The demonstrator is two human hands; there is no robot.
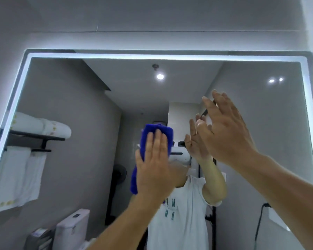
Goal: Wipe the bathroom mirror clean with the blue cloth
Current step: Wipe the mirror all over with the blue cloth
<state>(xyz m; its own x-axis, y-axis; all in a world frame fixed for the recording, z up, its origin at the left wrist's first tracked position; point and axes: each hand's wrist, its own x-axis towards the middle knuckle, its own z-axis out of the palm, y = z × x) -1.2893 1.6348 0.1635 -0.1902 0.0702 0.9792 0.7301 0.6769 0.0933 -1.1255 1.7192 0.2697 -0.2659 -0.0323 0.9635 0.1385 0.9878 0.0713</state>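
- A large rectangular bathroom mirror (251, 123) with a glowing white light strip around its edge fills most of the view, hung on a grey wall (152, 18).
- The glass reflects a person in a white T-shirt with green lettering, standing at the 6 o'clock part of the mirror, a white headset worn on the head.
- At 9 o'clock in the reflection, a black wall rack (38, 138) carries rolled white towels on top and two white towels (20, 175) hanging below it.
- At 7 o'clock in the reflection stands a white toilet cistern (70, 226).
- The right hand (228, 134) is raised at 3 o'clock of centre, fingers straight and spread, its grip wide and holding nothing; whether the fingertips touch the glass cannot be told. Its reflection shows just to its left.
- The left hand (155, 165) sits just below the centre of the view, palm flat, fingers straight and together, pressing the cloth against the glass; its grip is not curled round the cloth.
- The blue cloth (159, 134) is bunched under the left hand, on the mirror near its middle, showing above the fingertips at 12 o'clock and along the hand's edge at 9 o'clock.
- A black cable (259, 224) hangs at 5 o'clock in the reflection.
- A round ceiling light (160, 76) shines at 12 o'clock in the reflection.
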